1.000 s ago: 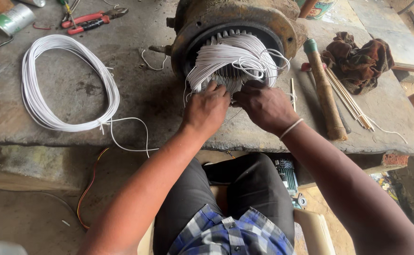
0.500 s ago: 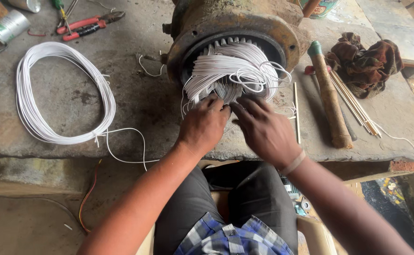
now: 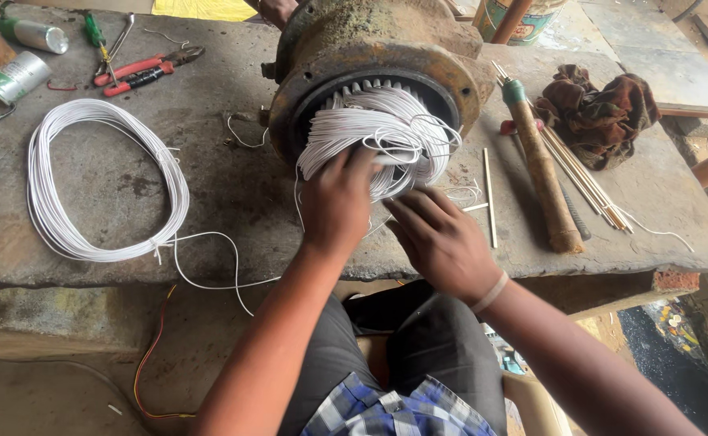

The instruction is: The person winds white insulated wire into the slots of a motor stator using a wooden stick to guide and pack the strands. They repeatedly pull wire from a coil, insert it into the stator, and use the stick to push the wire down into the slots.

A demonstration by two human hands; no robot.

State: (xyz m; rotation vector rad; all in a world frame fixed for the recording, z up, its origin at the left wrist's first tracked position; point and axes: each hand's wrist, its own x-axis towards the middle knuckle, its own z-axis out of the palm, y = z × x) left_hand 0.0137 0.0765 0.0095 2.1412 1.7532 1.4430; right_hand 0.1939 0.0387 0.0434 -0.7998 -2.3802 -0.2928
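Both hands (image 3: pixel 338 202) (image 3: pixel 443 238) hide the white winding's (image 3: pixel 370 121) lower edge.

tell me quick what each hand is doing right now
Left hand: fingers pressed on the white wire bundle, grip unclear.
Right hand: open, fingers spread, holding nothing visible.

Two bare forearms reach forward from the bottom of the view, seen from above. The left arm runs up from lower left, its hand (image 3: pixel 338 202) palm down with the back facing the camera, fingers pointing ahead and pressed together, tips curled slightly downward. The right arm comes in from the lower right, angled inward, a pale band around its wrist. The right hand (image 3: pixel 443 238) lies just beside the left, palm down, fingers loosely spread and pointing up-left toward the left hand.
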